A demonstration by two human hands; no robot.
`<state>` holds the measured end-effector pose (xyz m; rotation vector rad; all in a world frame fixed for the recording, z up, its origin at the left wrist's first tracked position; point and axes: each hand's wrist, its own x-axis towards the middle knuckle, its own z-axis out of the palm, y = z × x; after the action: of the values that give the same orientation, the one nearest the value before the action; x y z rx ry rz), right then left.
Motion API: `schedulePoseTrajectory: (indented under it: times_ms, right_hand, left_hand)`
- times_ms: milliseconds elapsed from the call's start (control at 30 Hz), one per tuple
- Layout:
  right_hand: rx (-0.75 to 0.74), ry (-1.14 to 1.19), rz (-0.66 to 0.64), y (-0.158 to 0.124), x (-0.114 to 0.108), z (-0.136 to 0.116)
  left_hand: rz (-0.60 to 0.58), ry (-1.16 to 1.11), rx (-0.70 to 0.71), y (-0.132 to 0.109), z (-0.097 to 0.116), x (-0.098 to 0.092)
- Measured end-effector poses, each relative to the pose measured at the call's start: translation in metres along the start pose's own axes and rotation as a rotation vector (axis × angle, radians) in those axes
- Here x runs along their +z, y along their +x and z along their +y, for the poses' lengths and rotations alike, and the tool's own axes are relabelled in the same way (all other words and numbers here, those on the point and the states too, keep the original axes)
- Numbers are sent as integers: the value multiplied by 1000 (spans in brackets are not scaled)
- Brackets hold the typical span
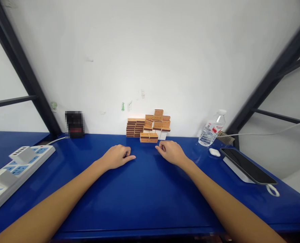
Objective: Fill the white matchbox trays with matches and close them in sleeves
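My left hand (117, 157) rests on the blue table in a loose fist, thumb pointing right, with nothing visible in it. To its right, my right hand (172, 151) is also curled closed on the table, and no object shows in it. Just beyond both hands, small orange-and-brown matchboxes stand against the wall. On the left they form a neat stack (135, 128); on the right is an uneven, stepped pile (158, 120) with some white sides showing. A low front row of matchboxes (148, 137) lies nearest my right hand, apart from it.
A white power strip (35, 158) with plugged-in adapters lies at the left, near a pixelated dark object (75, 125). On the right are a water bottle (212, 130), a white earbud case (214, 152) and a phone (247, 165). Dark metal posts flank the blue table (144, 199).
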<state>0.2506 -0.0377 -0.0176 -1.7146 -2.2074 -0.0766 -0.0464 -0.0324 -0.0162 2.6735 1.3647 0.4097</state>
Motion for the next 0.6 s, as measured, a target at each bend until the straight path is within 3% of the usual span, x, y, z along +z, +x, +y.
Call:
schedulePoseTrajectory:
  times_ms: [167, 367, 600]
  right_hand:
    - [-9, -70, 49, -1, 2, 0]
    - [-20, -70, -80, -5, 7, -6]
    - [-26, -70, -124, -5, 7, -6]
  left_hand:
    - [-19, 14, -5, -1, 4, 3]
    - [-18, 21, -25, -1, 5, 4]
    - [-11, 52, -5, 0, 6, 6]
